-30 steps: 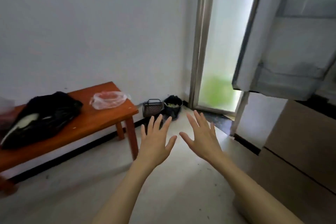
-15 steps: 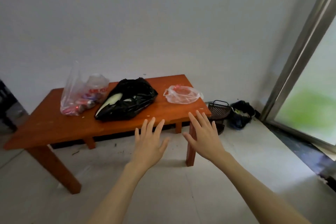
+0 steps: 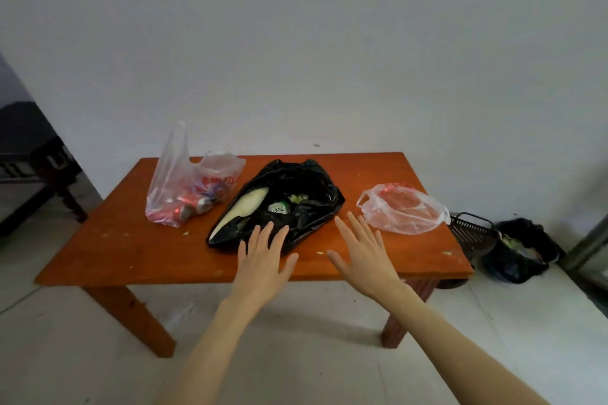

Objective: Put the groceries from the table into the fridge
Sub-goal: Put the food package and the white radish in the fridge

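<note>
Orange-brown table (image 3: 131,250) carries three grocery bags, black bag (image 3: 296,204) central; left hand (image 3: 263,266) and right hand (image 3: 365,256) hover flat and empty, so grasping comes next.

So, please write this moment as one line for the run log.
left hand: open | right hand: open | holding: nothing | on table: three bags

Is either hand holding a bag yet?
No. Both the left hand and right hand are spread flat with straight fingers over the table, gripping nothing.
</note>
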A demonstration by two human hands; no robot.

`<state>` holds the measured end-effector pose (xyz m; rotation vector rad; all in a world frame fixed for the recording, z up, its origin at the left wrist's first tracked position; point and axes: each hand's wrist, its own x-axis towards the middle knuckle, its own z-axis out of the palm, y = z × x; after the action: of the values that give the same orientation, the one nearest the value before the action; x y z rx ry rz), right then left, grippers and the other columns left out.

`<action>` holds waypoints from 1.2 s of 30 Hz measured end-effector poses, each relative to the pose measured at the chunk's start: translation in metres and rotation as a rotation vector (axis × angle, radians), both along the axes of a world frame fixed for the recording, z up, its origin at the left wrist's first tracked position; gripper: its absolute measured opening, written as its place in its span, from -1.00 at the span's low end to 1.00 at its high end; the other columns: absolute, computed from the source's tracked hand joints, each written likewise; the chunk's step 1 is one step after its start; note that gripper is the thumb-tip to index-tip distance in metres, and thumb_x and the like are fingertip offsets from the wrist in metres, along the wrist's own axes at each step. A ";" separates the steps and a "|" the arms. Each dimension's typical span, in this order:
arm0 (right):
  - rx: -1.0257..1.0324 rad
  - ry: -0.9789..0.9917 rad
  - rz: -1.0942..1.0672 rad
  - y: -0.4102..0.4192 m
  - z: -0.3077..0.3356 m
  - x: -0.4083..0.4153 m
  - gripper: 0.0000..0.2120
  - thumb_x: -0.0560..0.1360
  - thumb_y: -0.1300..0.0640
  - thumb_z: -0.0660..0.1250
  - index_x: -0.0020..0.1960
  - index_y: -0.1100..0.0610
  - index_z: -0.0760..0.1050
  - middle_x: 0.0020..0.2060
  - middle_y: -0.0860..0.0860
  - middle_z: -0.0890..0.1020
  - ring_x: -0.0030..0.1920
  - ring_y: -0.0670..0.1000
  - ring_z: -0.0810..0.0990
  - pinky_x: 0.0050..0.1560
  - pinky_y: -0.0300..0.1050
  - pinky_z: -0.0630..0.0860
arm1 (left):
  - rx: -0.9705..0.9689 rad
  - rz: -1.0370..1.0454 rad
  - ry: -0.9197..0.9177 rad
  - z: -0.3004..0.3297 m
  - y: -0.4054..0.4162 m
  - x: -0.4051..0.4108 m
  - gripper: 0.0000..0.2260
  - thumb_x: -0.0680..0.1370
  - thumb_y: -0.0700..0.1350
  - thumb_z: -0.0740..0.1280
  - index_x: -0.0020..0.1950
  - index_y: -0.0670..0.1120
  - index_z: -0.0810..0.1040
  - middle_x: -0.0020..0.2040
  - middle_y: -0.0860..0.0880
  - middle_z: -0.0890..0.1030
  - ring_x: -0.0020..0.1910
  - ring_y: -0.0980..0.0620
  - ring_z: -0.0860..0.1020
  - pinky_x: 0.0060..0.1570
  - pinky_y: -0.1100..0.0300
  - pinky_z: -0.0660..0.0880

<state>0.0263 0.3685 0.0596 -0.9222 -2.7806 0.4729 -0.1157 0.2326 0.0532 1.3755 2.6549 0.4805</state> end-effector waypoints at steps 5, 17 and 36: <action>-0.038 -0.045 0.048 0.026 -0.017 -0.059 -0.39 0.58 -0.17 0.05 0.53 -0.01 -0.09 0.54 0.01 -0.08 0.52 0.05 -0.19 0.47 0.12 -0.14 | -0.022 0.030 -0.068 -0.024 0.020 -0.056 -0.50 0.61 0.13 0.05 0.52 0.05 0.04 0.55 -0.04 0.00 0.52 -0.04 -0.12 0.45 -0.08 -0.09; -0.238 0.118 -0.091 0.092 -0.050 -0.225 -0.54 0.59 -0.04 0.14 0.42 0.15 0.30 0.36 0.06 0.38 0.39 0.04 0.31 0.32 -0.15 0.28 | -0.174 -0.141 -0.160 -0.072 0.106 -0.228 -0.50 0.62 0.14 0.01 0.53 0.04 0.04 0.55 -0.06 0.00 0.52 -0.08 -0.09 0.46 -0.09 0.00; -0.705 -0.566 -0.458 0.146 -0.152 -0.352 -0.23 0.46 -0.11 0.36 0.44 0.28 0.10 0.40 0.22 0.22 0.36 0.20 0.32 0.28 -0.02 0.35 | -0.269 -0.296 -0.082 -0.158 0.144 -0.313 -0.47 0.64 0.04 0.03 0.53 0.05 -0.17 0.54 -0.11 -0.19 0.48 -0.13 -0.31 0.44 -0.11 -0.18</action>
<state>-0.3252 0.5146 -0.0921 -2.0576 -2.6974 1.3192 -0.4291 0.3768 -0.1049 1.5835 2.2935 0.1371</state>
